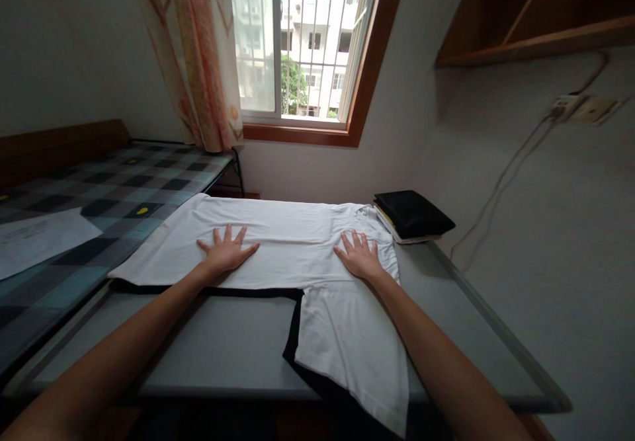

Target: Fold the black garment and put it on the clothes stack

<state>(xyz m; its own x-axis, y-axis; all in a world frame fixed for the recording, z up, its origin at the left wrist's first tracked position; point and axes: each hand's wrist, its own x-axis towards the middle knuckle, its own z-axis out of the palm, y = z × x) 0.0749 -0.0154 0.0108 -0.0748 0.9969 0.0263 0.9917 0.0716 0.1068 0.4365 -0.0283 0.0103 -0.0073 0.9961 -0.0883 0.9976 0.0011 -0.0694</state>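
Note:
A white T-shirt [288, 236] lies flat across the table, its body running to the left and one sleeve hanging toward me over the front edge. Black fabric shows along its near edge and under the sleeve; whether it is a second garment I cannot tell. My left hand [227, 254] rests palm down on the shirt's body, fingers spread. Near the collar end, my right hand [360, 258] presses flat on the cloth, its fingers apart too. Neither hand grips anything.
The grey table [228, 342] adjoins a bed with a checked cover [114, 193] on the left, where a paper sheet [44, 236] lies. A black folder-like item [414, 213] sits on papers at the back right. Behind are a curtain [198, 57] and a barred window [312, 51].

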